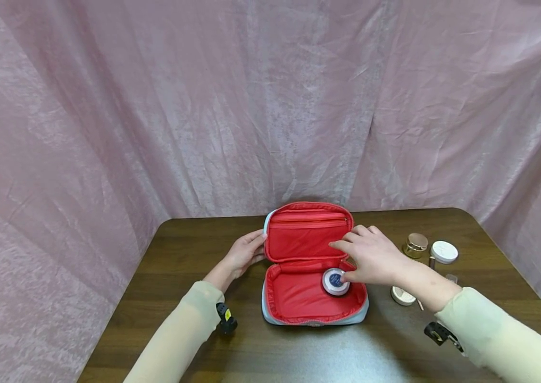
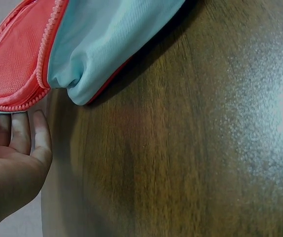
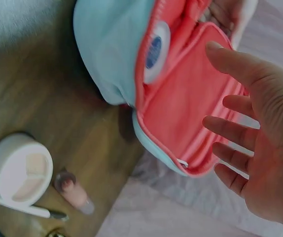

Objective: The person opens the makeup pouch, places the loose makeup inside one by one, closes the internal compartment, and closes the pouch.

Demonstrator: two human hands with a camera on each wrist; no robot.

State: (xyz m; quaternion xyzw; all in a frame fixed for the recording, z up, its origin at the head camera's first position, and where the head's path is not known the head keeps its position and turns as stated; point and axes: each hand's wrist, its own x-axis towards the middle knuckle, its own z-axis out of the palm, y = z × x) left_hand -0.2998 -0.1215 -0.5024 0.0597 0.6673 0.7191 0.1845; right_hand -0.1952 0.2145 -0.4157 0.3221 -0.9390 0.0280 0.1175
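A cosmetic bag (image 1: 291, 300), light blue outside and red inside, lies unzipped on the table with its lid raised towards the curtain. My left hand (image 1: 243, 254) grips the left edge of that lid, thumb in front and fingers behind, as the left wrist view also shows. Inside the base, on the right, sits a round white container (image 1: 334, 282) with a blue label. Over the bag's right side hovers my right hand (image 1: 377, 258). In the right wrist view its fingers (image 3: 232, 132) are spread and hold nothing, apart from the container.
To the bag's right are a gold-lidded jar (image 1: 415, 244), a white round item (image 1: 444, 252) and a pale round compact (image 1: 402, 296). The right wrist view shows a thin brush (image 3: 33, 209) and a small pinkish tube (image 3: 75, 193). A pink curtain (image 1: 251, 106) hangs behind the wooden table (image 1: 169, 271).
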